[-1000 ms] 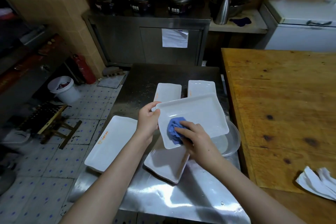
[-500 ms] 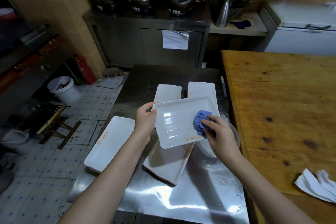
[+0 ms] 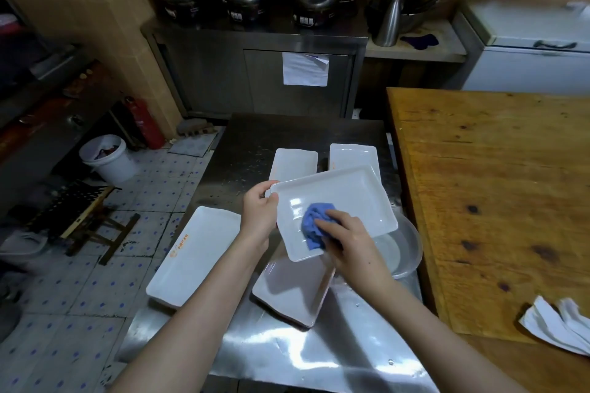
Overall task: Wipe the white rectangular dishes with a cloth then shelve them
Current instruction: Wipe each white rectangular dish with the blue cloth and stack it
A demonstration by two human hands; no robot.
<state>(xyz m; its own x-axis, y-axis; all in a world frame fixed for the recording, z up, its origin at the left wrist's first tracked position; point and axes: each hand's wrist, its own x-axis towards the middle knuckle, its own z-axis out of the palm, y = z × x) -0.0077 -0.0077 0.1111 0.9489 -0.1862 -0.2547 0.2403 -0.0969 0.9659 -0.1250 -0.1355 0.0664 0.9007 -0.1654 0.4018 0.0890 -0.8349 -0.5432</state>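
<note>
Since half a second ago, when the blue cloth (image 3: 314, 223) sat out at the right-hand edge of the dish (image 3: 344, 198), the right hand (image 3: 346, 234) has swept it back across to the near left part of the inside. That is about where it was a second ago. So this reads as back-and-forth strokes over the same face, and the wiping of this dish looks well under way, not finished.

The right hand's fingers are bent over the bunched cloth, gripping it and pressing it down onto the white surface. The left hand (image 3: 260, 214) has its fingers curled round the dish's left end, thumb on the rim. It holds the dish tilted in the air above the steel table (image 3: 287, 354), with the far right corner over a metal bowl (image 3: 402, 252).

Four more white dishes lie on the steel:
- a long dish (image 3: 194, 255) to the left
- another dish (image 3: 293, 290) directly below the hands
- two dishes at the back (image 3: 293, 164)

None has been shelved, and I cannot tell which of them have been wiped. Most of the job, I would judge, lies ahead. I cannot make out which shelf they are meant for.
</note>
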